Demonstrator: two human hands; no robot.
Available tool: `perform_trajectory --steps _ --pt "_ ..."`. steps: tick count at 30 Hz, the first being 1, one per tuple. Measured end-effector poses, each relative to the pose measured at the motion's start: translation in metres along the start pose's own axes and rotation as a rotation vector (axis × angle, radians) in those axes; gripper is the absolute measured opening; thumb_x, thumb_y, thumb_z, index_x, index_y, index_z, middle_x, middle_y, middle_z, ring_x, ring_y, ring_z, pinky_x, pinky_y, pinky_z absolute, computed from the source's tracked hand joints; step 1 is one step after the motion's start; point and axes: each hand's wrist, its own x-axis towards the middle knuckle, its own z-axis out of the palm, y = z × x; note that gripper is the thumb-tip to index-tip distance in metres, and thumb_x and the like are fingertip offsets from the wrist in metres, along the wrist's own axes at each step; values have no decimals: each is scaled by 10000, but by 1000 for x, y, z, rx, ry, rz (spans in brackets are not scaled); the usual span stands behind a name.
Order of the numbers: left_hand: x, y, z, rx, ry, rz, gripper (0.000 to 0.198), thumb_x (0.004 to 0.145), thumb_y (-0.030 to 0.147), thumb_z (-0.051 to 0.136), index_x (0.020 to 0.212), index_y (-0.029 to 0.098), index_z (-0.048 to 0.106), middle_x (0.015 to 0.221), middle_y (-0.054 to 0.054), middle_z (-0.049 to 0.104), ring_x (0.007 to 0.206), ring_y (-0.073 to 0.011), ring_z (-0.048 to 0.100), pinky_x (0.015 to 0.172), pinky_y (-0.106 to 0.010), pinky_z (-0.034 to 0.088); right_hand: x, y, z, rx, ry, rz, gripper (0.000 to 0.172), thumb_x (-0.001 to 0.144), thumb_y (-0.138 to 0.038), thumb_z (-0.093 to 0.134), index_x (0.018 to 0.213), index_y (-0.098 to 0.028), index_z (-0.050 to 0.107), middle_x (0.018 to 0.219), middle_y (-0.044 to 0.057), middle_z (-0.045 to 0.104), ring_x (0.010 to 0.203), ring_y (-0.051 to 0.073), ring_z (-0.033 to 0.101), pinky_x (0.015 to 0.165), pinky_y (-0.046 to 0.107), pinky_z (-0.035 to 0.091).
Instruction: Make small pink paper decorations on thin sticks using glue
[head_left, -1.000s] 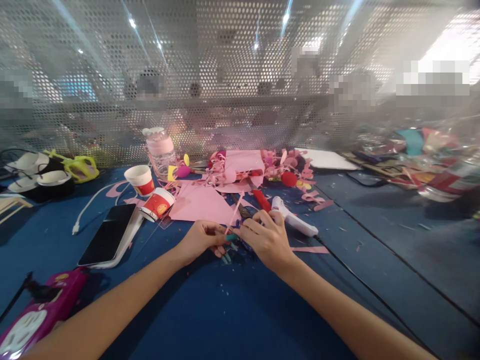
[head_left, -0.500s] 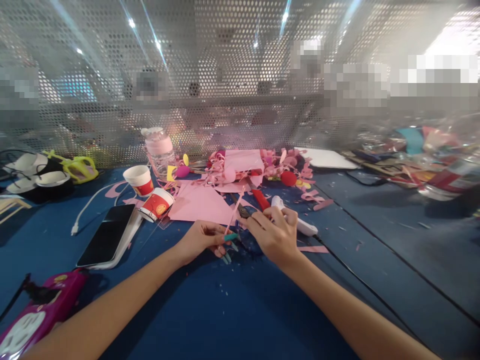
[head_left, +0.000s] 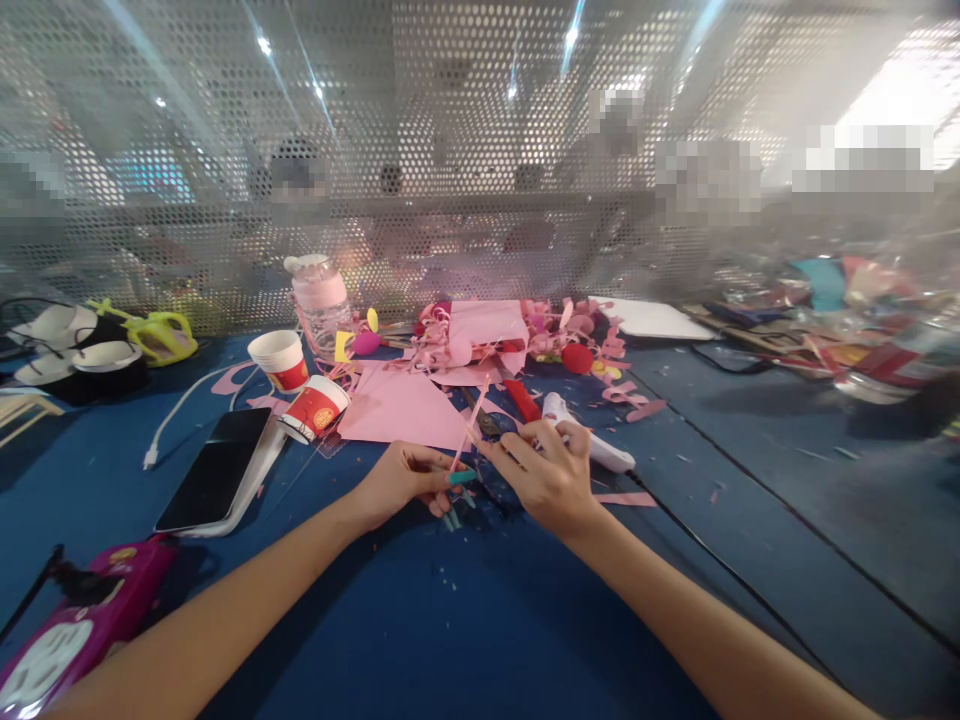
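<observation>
My left hand point(head_left: 409, 485), with long teal nails, is closed in a pinch on a narrow pink paper strip point(head_left: 471, 424), which slants up and away from the fingers. Close to the strip, my right hand point(head_left: 546, 475) is curled with its fingertips together; what lies between them, if anything, is hidden. Beyond those fingers are a dark metal blade-like piece point(head_left: 486, 424) and a red handle point(head_left: 523, 400). A white corded tool point(head_left: 611, 455), perhaps a glue gun, lies partly behind my right hand. Flat pink paper point(head_left: 401, 405) rests just past my left hand.
Curled pink paper scraps point(head_left: 577, 320) pile up against a perforated metal screen point(head_left: 480, 130). To the left are paper cups point(head_left: 277, 355), a clear bottle point(head_left: 319, 290), a phone point(head_left: 217, 470) and a purple power strip point(head_left: 112, 600). A black cord point(head_left: 720, 555) runs to the lower right.
The fingertips of my right hand have shifted slightly around the pink paper strip, and the strip leans a little differently. My left hand keeps its pinch almost in place.
</observation>
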Motion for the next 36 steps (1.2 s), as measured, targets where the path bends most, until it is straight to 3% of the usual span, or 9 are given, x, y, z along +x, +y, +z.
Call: perform_trajectory --steps 12,30,33,36 --pt "-1 2 1 -29 0 1 299 595 293 731 806 89 676 610 -34 648 446 -89 583 454 -197 494 -1 -2 3 43 21 -48 225 829 -123 490 909 -248 660 598 -27 590 679 147 414 679 328 219" --pt "1 -1 0 -19 15 0 319 601 335 725 780 80 656 632 -35 643 452 -88 583 452 -198 493 -4 -2 6 120 0 -122 175 818 -123 520 868 -217 659 662 -23 624 704 139 409 672 326 231" --pt "1 -1 -1 -31 5 2 333 595 333 730 788 74 651 623 -41 645 456 -93 585 465 -206 500 -7 0 9 199 -14 -55 127 826 -185 535 803 -230 651 646 -25 618 697 139 422 690 328 243" --pt "2 -1 -2 -71 21 16 349 593 328 733 818 77 643 682 -60 662 484 -95 597 473 -204 504 -5 1 10 474 -8 206 212 829 -280 531 646 -199 601 617 -4 595 659 141 445 682 323 291"
